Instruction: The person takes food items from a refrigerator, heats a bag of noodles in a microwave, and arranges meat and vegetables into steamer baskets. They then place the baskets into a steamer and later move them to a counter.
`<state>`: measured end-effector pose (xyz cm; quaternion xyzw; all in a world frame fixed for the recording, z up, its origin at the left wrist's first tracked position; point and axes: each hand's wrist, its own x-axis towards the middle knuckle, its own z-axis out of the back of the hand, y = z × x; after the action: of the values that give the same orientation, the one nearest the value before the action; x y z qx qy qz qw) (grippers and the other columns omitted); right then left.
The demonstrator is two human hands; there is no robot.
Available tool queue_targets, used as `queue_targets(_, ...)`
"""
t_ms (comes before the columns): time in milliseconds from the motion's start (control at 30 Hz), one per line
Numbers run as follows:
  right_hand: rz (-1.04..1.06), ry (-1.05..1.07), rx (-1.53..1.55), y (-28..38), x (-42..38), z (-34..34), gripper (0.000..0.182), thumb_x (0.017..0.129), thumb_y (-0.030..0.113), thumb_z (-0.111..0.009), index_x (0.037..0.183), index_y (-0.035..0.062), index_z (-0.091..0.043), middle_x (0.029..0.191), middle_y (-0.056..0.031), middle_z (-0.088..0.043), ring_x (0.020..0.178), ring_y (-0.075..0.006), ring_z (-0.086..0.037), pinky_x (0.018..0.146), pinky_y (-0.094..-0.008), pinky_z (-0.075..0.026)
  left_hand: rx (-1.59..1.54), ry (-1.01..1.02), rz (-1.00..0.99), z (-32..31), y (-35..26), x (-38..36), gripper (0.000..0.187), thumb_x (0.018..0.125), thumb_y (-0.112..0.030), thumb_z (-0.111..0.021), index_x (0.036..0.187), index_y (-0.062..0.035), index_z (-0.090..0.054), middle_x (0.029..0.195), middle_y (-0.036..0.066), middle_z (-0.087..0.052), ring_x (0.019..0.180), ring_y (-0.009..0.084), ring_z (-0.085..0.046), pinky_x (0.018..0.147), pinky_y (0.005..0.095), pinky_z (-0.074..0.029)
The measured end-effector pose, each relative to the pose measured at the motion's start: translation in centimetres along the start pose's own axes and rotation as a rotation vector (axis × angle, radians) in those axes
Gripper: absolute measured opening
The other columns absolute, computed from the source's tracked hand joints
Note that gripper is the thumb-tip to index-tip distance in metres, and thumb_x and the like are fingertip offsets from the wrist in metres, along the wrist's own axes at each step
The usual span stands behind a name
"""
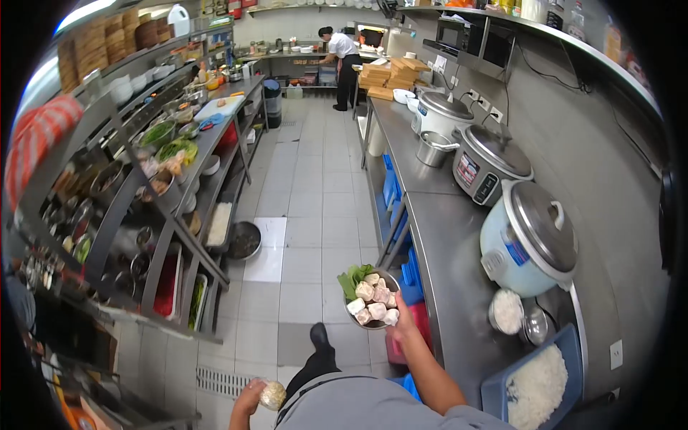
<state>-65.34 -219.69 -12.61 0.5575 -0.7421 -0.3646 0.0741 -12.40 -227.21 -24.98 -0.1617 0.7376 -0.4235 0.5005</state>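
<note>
My right hand [405, 319] grips the rim of a round metal bowl [373, 327], held out in front of me above the floor. In the bowl lie several pale, whitish chunks [375, 294], with green leaves [353, 279] at its left side. Low on the left, beside my leg, my left hand [249, 398] is closed on a small, roundish, pale yellow item [272, 395]; what exactly it is I cannot make out.
A steel counter [448, 247] on the right bears rice cookers [530, 236], a pot [434, 150] and a blue tub of rice [494, 387]. Food-laden shelving [165, 236] runs along the left. A basin [244, 241] sits on the floor. A person [345, 61] stands at the far end.
</note>
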Motion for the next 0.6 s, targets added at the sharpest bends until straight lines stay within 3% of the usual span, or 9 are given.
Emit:
queue_targets(67, 0.007, 0.005, 0.022, 1.2, 6.1, -1.4, 0.059, 0.107, 0.054, -0.041, 0.143, 0.0079, -0.052, 0.137, -0.0094, -0.063, 0.123, -0.0254, -0.062, 0.106, -0.042, -0.049, -0.21, -0.009, 0.004, -0.7, -5.1, 7.6, 0.025, 0.1, -0.023, -0.06, 0.114, -0.0026, -0.059, 0.105, 0.009, -0.065, 0.096, 0.0192, -0.065, 0.087, 0.0319, -0.053)
queue_targets(133, -0.026, -0.058, 0.022, 2.7, 11.8, -1.2, 0.059, 0.107, 0.053, -0.041, 0.142, 0.0072, -0.053, 0.136, -0.0099, -0.063, 0.123, -0.0261, -0.062, 0.104, -0.0421, -0.05, -0.247, 0.052, 0.081, -2.8, -14.6, 14.0, 0.032, 0.101, -0.027, -0.058, 0.121, -0.0026, -0.061, 0.113, 0.01, -0.067, 0.104, 0.0201, -0.066, 0.092, 0.0333, -0.054)
queue_targets(200, -0.009, -0.108, 0.008, 4.6, 17.7, -0.7, 0.058, 0.107, 0.051, -0.042, 0.142, 0.0068, -0.053, 0.135, -0.0105, -0.063, 0.122, -0.0266, -0.063, 0.104, -0.042, -0.05, -0.02, 0.359, 0.293, -2.6, -21.7, 22.6, 0.039, 0.102, -0.031, -0.057, 0.127, -0.0016, -0.061, 0.121, 0.012, -0.068, 0.11, 0.0207, -0.067, 0.095, 0.0351, -0.055)
queue_targets(233, -0.016, -0.199, -0.025, 5.3, 20.2, -0.9, 0.057, 0.108, 0.05, -0.041, 0.142, 0.0062, -0.053, 0.135, -0.0112, -0.064, 0.122, -0.0269, -0.063, 0.105, -0.0414, -0.05, 0.08, 0.415, 0.404, -1.5, -24.9, 26.9, 0.045, 0.102, -0.033, -0.056, 0.134, -0.0014, -0.059, 0.125, 0.012, -0.068, 0.113, 0.0212, -0.068, 0.096, 0.0358, -0.056)
queue_targets(300, 0.03, -0.221, 0.01, 7.7, 24.2, -0.7, 0.059, 0.107, 0.052, -0.04, 0.144, 0.0079, -0.051, 0.139, -0.011, -0.061, 0.126, -0.0279, -0.06, 0.109, -0.0441, -0.048, 0.291, 0.495, 0.423, -3.9, -31.4, 34.5, 0.036, 0.103, -0.034, -0.055, 0.124, -0.0062, -0.063, 0.113, 0.007, -0.069, 0.1, 0.019, -0.069, 0.087, 0.0365, -0.059)
queue_targets(367, 0.046, -0.236, 0.06, 10.1, 28.3, -2.2, 0.063, 0.106, 0.057, -0.038, 0.147, 0.01, -0.049, 0.143, -0.0103, -0.058, 0.13, -0.0295, -0.057, 0.112, -0.0479, -0.045, 0.375, 0.509, 0.384, -6.8, -38.0, 41.8, 0.045, 0.101, -0.037, -0.059, 0.129, -0.0026, -0.062, 0.115, 0.009, -0.07, 0.099, 0.0197, -0.07, 0.088, 0.0356, -0.058)
queue_targets(433, 0.061, -0.273, 0.11, 12.0, 33.8, -2.4, 0.065, 0.105, 0.059, -0.038, 0.148, 0.0108, -0.048, 0.144, -0.0101, -0.058, 0.13, -0.0308, -0.057, 0.111, -0.0502, -0.045, 0.302, 0.414, 0.261, -10.8, -44.3, 48.4, 0.039, 0.101, -0.035, -0.059, 0.124, -0.0044, -0.064, 0.11, 0.008, -0.07, 0.095, 0.0186, -0.07, 0.083, 0.0357, -0.059)
queue_targets(600, 0.069, -0.261, 0.119, 16.4, 52.2, 0.0, 0.065, 0.105, 0.059, -0.039, 0.148, 0.0121, -0.048, 0.143, -0.0088, -0.059, 0.128, -0.0306, -0.059, 0.107, -0.0501, -0.049, -0.098, 0.409, 0.118, -18.1, -57.7, 63.7, 0.033, 0.104, -0.032, -0.055, 0.119, -0.0034, -0.061, 0.11, 0.009, -0.07, 0.094, 0.0218, -0.072, 0.084, 0.0371, -0.061)
